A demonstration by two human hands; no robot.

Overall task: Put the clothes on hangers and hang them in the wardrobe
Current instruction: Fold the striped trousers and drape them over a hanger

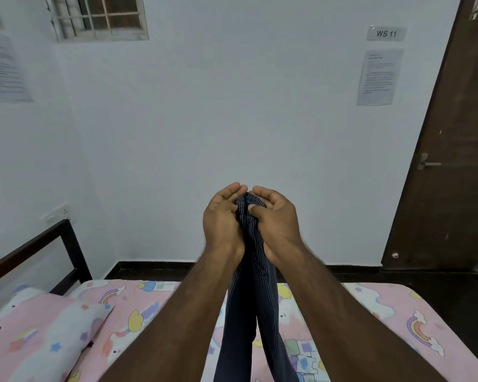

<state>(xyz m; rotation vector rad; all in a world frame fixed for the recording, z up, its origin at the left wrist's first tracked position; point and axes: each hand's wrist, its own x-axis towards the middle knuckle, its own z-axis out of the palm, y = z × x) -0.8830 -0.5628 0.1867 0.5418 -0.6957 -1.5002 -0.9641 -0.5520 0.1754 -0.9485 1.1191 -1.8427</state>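
Note:
A dark navy pinstriped garment (253,299) hangs bunched between my two raised hands, above the bed. My left hand (222,221) grips its top from the left, fingers curled over the cloth. From the right, my right hand (276,219) holds the same bunched top, thumb pressed into the fabric. The cloth falls in two long folds down between my forearms and out of the bottom of the view. No hanger and no wardrobe are in sight.
A bed with a pink cartoon-print sheet (384,312) lies below, with a pillow (39,334) at the left and a dark headboard frame (66,244). A brown door (447,161) stands at the right. White wall with posted papers (378,75) is ahead.

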